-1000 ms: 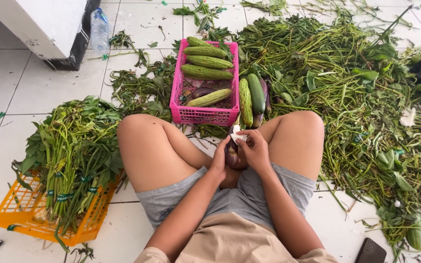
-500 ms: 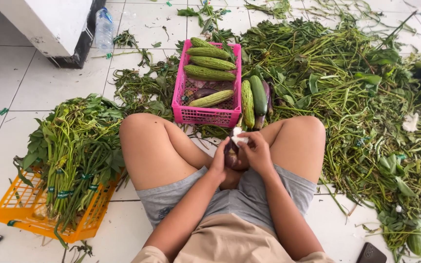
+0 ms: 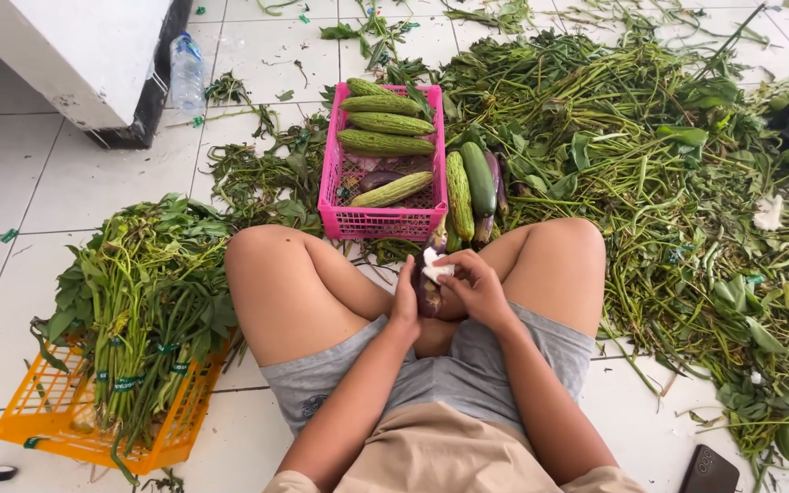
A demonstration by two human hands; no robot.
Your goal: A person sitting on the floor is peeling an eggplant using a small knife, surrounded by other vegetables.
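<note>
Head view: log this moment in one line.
left hand: holds eggplant | right hand: presses white cloth on it | pink basket: ahead

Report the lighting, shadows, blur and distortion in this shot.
Head view: even, soft daylight, no glare on the tiled floor; only faint shadows under the pink basket and knees; sharp throughout, with left hand and right hand on a dark eggplant unblurred; slight wide-angle bending of the tile lines toward the edges.
</note>
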